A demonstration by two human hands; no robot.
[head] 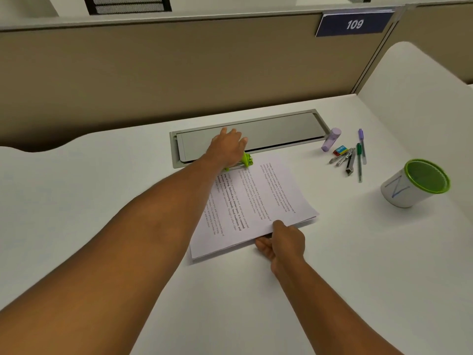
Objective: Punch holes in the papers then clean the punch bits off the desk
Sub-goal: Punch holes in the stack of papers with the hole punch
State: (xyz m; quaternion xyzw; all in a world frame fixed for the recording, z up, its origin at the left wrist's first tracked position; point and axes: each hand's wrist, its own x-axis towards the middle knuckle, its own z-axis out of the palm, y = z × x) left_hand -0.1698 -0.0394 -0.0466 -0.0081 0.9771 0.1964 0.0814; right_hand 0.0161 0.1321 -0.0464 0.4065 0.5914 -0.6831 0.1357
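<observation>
Fingers of the right hand (pixel 284 242) pinch the near edge of the thin stack of white printed paper sheets (pixel 256 201), thumb on top and the other fingers curled under it. Beyond these fingers the stack lies flat on the white desk (pixel 102 201), and its far edge goes into the small lime-green plastic hole punch (pixel 247 160). On that punch rests the left hand (pixel 226 147), its fingers straight and close together, pressing down as it seems. I judge the paper light, soft and easy to slide, so holding it at the near edge keeps it aligned; the punch looks stiff and needs a firm press from above. To the right of the fingers stands a white cup with green rim (pixel 414 185).
</observation>
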